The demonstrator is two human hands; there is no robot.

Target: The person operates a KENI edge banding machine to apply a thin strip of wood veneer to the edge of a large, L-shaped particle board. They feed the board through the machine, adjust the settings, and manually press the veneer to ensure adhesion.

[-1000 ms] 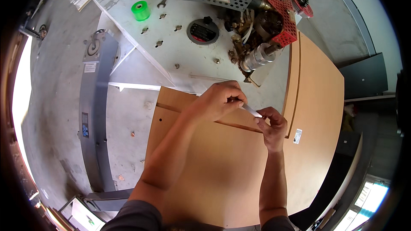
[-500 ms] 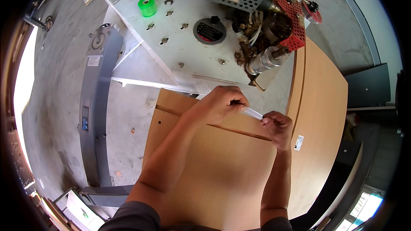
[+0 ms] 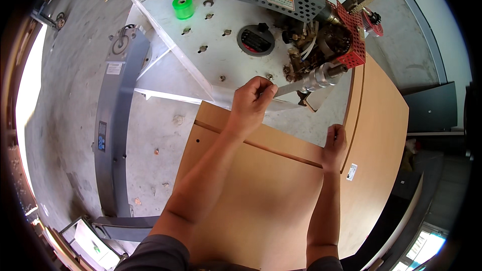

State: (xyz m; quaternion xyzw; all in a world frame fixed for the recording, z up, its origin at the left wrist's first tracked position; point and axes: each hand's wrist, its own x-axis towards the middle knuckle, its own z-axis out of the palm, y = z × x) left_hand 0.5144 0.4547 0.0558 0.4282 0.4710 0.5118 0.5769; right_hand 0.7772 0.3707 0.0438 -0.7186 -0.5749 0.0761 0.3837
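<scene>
A large flat panel of light brown wood board (image 3: 261, 206) is seen nearest, lying below the grey metal machine table (image 3: 211, 55), its far edge meeting the table's near edge. The right hand (image 3: 335, 145) is laid on that far edge, to the right, fingers curled loosely over the board; nothing else is gripped by it. Farther on, the left hand (image 3: 252, 101) is closed in a fist around the near end of a thin pale strip (image 3: 287, 89), at the table's near edge. The strip's long axis runs from lower left to upper right, its far end pointing toward the silver cylindrical fitting (image 3: 321, 76) under the red perforated guard (image 3: 351, 40). Half a second earlier, the strip was held between both hands above the board; it is now released by the right hand and raised to the table. A green roll (image 3: 183, 6) stands at the table's far side.
</scene>
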